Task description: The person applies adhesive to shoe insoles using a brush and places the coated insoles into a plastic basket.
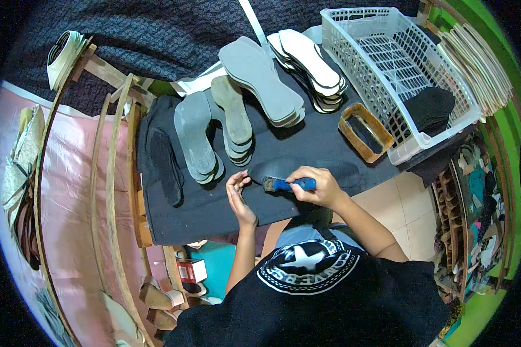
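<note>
A dark, sole-shaped piece [266,168] lies crosswise near the front edge of the black-covered table. My left hand [240,199] is at its left end, its curled fingertips gripping the edge. In my right hand [320,188] is a brush [281,184] with a blue handle. The brush's wide, stained head rests on the dark sole near its left part. My right forearm reaches in from the lower right and the left one from below. The right end of the sole blends into the dark cloth, so its outline is hard to make out.
Stacks of grey soles [260,75], olive soles [233,110] and white soles [309,61] stand beyond my hands. Black soles [167,168] lie at the left. A glue-stained open container [346,128] sits before a white plastic basket [396,115]. Wooden rails [116,191] rise at the left.
</note>
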The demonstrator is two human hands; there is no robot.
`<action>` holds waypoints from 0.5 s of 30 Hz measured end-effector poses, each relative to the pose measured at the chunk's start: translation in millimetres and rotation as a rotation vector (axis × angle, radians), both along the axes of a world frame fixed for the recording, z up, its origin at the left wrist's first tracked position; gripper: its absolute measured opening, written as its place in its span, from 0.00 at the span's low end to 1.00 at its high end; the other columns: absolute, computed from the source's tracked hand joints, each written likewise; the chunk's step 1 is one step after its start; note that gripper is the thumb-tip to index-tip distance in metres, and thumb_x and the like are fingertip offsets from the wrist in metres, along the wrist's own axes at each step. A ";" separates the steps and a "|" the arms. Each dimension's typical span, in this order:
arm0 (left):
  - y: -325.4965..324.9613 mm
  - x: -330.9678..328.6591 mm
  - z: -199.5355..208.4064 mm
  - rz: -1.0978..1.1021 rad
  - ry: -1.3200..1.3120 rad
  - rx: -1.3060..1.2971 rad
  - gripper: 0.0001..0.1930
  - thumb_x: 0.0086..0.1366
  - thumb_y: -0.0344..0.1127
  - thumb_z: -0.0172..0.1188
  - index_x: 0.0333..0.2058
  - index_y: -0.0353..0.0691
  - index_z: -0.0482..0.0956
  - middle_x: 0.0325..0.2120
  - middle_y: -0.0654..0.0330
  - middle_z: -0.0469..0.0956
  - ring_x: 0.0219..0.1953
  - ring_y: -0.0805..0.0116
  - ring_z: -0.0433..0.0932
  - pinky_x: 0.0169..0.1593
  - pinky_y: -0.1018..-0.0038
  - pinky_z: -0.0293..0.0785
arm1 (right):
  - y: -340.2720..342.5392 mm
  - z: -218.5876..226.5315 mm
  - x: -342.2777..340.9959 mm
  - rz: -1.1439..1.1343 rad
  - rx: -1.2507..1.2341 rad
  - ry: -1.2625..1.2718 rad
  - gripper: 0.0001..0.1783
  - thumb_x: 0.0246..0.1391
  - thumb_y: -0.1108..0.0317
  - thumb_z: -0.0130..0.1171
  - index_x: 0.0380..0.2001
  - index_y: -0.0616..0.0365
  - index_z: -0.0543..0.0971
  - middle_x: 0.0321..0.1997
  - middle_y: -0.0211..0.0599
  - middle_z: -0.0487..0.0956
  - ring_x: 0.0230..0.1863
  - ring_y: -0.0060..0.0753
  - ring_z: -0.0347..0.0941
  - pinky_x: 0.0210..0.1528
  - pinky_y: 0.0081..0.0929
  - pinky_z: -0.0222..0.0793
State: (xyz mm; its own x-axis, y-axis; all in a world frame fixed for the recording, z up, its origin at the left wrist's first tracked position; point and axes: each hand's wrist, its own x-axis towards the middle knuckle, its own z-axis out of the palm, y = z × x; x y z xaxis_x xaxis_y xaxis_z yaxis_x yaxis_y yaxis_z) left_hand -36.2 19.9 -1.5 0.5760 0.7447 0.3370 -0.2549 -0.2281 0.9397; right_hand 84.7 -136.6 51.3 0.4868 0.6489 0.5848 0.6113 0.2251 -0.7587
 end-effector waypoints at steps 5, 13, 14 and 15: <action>0.9 -3.4 1.1 0.006 0.009 0.017 0.23 0.64 0.47 0.27 0.42 0.33 0.63 0.40 0.51 0.68 0.40 0.65 0.67 0.47 0.71 0.60 | -38.4 -4.5 11.3 -0.005 -0.004 0.032 0.05 0.38 0.69 0.54 0.19 0.59 0.73 0.19 0.37 0.73 0.18 0.33 0.71 0.22 0.24 0.67; 2.3 2.4 0.3 -0.024 0.023 0.004 0.25 0.63 0.50 0.27 0.43 0.35 0.63 0.41 0.51 0.68 0.42 0.64 0.67 0.47 0.70 0.60 | -0.2 2.8 3.3 -0.080 0.067 0.071 0.09 0.39 0.67 0.59 0.21 0.59 0.72 0.22 0.38 0.74 0.21 0.36 0.72 0.24 0.24 0.67; 3.0 1.0 -0.9 -0.017 0.008 0.018 0.25 0.63 0.50 0.27 0.43 0.35 0.63 0.41 0.51 0.68 0.41 0.64 0.67 0.47 0.70 0.60 | 4.2 3.7 0.3 -0.077 0.028 0.039 0.09 0.39 0.66 0.59 0.20 0.59 0.71 0.22 0.37 0.74 0.21 0.37 0.72 0.24 0.24 0.66; 3.2 0.2 -1.7 -0.011 -0.007 0.032 0.25 0.63 0.50 0.27 0.43 0.34 0.63 0.41 0.51 0.68 0.41 0.64 0.67 0.47 0.70 0.60 | 5.4 4.7 -1.4 -0.076 -0.012 0.006 0.09 0.39 0.66 0.59 0.20 0.59 0.71 0.21 0.37 0.74 0.21 0.37 0.72 0.23 0.25 0.66</action>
State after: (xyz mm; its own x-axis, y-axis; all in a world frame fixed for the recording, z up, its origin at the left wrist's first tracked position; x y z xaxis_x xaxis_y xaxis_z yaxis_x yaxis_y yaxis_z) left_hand -36.0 23.1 -3.1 0.5819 0.7269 0.3647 -0.2636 -0.2556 0.9301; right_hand 83.3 -131.2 55.9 0.5384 0.6168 0.5742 0.6216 0.1694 -0.7648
